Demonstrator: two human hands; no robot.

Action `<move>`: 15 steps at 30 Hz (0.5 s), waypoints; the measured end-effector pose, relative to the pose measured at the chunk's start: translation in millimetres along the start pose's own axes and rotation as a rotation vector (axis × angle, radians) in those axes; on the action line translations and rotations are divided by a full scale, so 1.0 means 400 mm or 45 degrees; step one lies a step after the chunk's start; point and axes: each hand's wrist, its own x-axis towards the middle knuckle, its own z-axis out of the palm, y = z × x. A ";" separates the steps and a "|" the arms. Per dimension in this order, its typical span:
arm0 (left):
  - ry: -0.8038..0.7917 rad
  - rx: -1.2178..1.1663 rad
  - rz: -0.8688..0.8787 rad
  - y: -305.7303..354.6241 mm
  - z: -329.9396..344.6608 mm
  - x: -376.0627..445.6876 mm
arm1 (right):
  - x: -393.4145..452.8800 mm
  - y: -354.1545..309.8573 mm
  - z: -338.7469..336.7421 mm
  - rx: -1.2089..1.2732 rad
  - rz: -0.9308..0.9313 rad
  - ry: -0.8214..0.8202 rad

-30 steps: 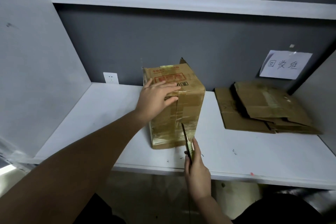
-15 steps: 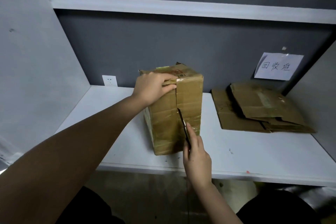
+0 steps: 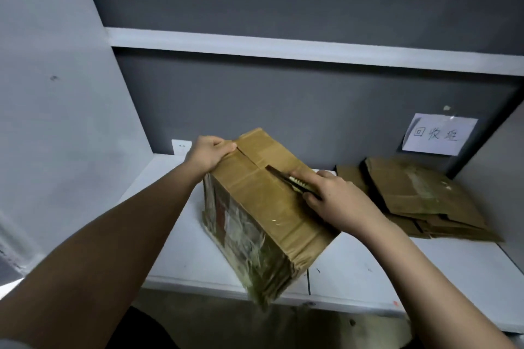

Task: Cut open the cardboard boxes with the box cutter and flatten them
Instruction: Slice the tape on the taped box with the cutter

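Note:
A taped brown cardboard box (image 3: 263,207) lies tipped toward me on the white shelf (image 3: 397,272), one corner hanging over the front edge. My left hand (image 3: 209,153) grips its far top-left edge, fingers curled over the rim. My right hand (image 3: 334,198) holds the box cutter (image 3: 292,181), index finger laid along its back. The blade tip sits in the taped centre seam of the box's upper face, where a short slit shows.
A pile of flattened cardboard (image 3: 416,201) lies at the right of the shelf, under a paper sign (image 3: 439,134) on the dark back wall. A white socket (image 3: 181,146) sits behind my left hand. Another shelf board (image 3: 312,51) runs above.
The box has been tipped from upright toward me. My right hand moved the cutter from the front face up to the seam on the upper face. My left hand now grips the far edge.

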 end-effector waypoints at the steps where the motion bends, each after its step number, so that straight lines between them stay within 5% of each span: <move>1: 0.016 -0.022 -0.041 -0.019 -0.003 0.003 | 0.020 -0.003 0.000 0.006 -0.012 -0.018; 9: 0.105 -0.098 -0.123 -0.093 -0.012 0.038 | 0.129 -0.067 0.000 -0.101 -0.178 -0.068; 15: -0.054 0.384 -0.106 -0.054 -0.004 0.085 | 0.154 -0.066 0.002 -0.071 -0.180 -0.075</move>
